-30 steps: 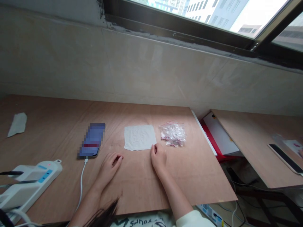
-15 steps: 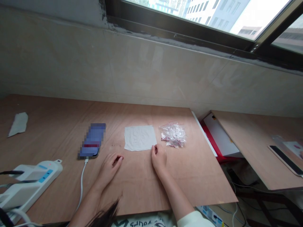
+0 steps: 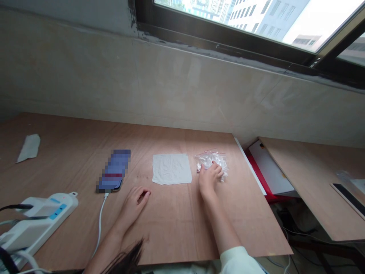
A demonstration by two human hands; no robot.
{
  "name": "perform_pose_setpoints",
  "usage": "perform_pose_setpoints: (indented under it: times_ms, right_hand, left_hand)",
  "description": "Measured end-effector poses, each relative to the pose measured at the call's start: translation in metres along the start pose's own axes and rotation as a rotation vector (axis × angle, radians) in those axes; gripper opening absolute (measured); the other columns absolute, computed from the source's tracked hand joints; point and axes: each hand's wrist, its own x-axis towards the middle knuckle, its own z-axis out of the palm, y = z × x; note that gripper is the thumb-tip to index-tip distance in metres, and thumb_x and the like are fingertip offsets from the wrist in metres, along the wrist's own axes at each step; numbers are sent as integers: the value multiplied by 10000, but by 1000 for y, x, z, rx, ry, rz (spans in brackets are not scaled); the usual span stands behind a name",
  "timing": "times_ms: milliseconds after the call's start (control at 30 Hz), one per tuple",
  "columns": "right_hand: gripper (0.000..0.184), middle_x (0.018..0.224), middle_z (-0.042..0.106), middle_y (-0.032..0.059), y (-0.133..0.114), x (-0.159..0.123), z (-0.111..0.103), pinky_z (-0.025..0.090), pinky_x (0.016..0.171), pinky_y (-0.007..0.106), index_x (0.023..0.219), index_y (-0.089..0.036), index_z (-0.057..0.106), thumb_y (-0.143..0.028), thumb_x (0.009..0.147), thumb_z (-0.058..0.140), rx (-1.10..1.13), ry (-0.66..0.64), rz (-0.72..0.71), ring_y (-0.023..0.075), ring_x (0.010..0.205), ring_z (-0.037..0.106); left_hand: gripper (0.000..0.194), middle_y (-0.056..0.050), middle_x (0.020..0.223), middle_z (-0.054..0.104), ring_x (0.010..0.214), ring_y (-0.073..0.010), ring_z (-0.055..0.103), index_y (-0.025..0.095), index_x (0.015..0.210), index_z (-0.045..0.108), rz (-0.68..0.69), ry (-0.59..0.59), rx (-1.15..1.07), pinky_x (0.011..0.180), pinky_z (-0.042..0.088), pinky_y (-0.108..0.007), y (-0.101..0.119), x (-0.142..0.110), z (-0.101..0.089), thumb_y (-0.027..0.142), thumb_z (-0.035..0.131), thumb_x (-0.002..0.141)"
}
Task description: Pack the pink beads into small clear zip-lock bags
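My right hand (image 3: pixel 209 179) is over a clear zip bag (image 3: pixel 211 155) of small reddish-and-clear pieces, its fingers apart and reaching onto the bag's front part. Whether the fingertips press on the plastic I cannot tell. Left of the bag lies a flat white tissue (image 3: pixel 172 169), unfolded into a rough rectangle with slight creases. My left hand (image 3: pixel 135 204) rests on the wooden table in front of the tissue's left side, fingers curled in and thumb against them. Nothing shows in its grip.
A phone (image 3: pixel 114 171) with a blurred screen lies left, a white cable (image 3: pixel 99 220) plugged into it. At the left edge sits a white power strip (image 3: pixel 54 213) with plugs. Another scrap of tissue (image 3: pixel 29 147) lies at the far left. A second table (image 3: pixel 310 179) stands to the right.
My right hand has left the tissue's lower right corner, moved right and forward to the zip bag, and its fingers have spread. My left hand has stayed in place.
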Motion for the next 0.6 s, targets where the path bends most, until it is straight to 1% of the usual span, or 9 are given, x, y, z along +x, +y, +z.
perform_pose_setpoints:
  times_ms: [67, 167, 233, 300, 333, 400, 500, 567, 600]
  right_hand:
    - [253, 893, 502, 202, 5, 8, 4, 268, 687, 399, 894, -96, 509, -202, 665, 483, -17, -56, 43, 309, 833, 388]
    - [105, 756, 536, 146, 12, 12, 4, 269, 672, 385, 711, -148, 533, -160, 660, 442, 75, -99, 31, 281, 784, 403]
    - [104, 729, 538, 126, 14, 10, -2, 280, 677, 372, 641, -162, 520, -171, 670, 420, 147, -86, 3, 260, 769, 412]
    - [114, 732, 544, 104, 12, 6, -13, 302, 686, 356, 635, -165, 511, -200, 681, 413, 255, -131, -45, 236, 758, 434]
    - [117, 735, 550, 90, 9, 3, -18, 318, 685, 343, 647, -166, 511, -216, 687, 412, 335, -192, -74, 222, 752, 450]
    - [126, 729, 563, 62, 1, -6, -29, 349, 662, 311, 683, -166, 516, -243, 696, 418, 515, -365, -124, 195, 732, 488]
    - [149, 727, 584, 43, -13, -21, -39, 381, 598, 271, 722, -166, 542, -274, 696, 444, 708, -595, -159, 170, 698, 535]
    - [164, 732, 596, 37, -21, -29, -42, 393, 561, 259, 726, -170, 565, -283, 699, 449, 769, -688, -181, 159, 665, 552]
    - [168, 738, 602, 36, -25, -32, -42, 397, 552, 258, 726, -173, 577, -280, 701, 450, 783, -717, -196, 154, 655, 556]
  left_hand:
    - [187, -39, 758, 573, 780, -192, 504, 193, 727, 549, 0, 6, -10, 700, 416, -308, 1, 0, 0, 307, 410, 775]
    - [189, -38, 759, 582, 782, -193, 512, 198, 723, 556, -1, 18, -33, 704, 421, -312, 0, -1, 0, 318, 418, 768]
    - [207, -40, 759, 587, 785, -195, 520, 194, 717, 560, -17, 12, -58, 705, 425, -312, -2, -1, -1, 337, 420, 767]
    - [229, -41, 754, 596, 763, -191, 535, 184, 735, 567, -69, -14, -107, 681, 436, -303, 1, 2, -3, 357, 418, 765]
    - [240, -43, 766, 602, 752, -186, 544, 178, 764, 569, -103, -30, -148, 670, 443, -296, 4, 5, -6, 363, 416, 765]
    - [267, -47, 824, 612, 740, -169, 561, 165, 860, 562, -159, -60, -249, 670, 454, -281, 17, 13, -12, 366, 412, 767]
    - [300, -61, 981, 587, 823, -157, 553, 171, 980, 535, -92, -75, -338, 756, 438, -277, 43, 29, -22, 349, 437, 760]
    - [294, -48, 996, 586, 825, -152, 552, 193, 986, 547, -22, -96, -345, 763, 432, -269, 58, 38, -27, 341, 460, 748]
    - [272, -42, 962, 599, 817, -153, 555, 192, 946, 569, -4, -132, -351, 750, 434, -263, 63, 42, -29, 340, 467, 742]
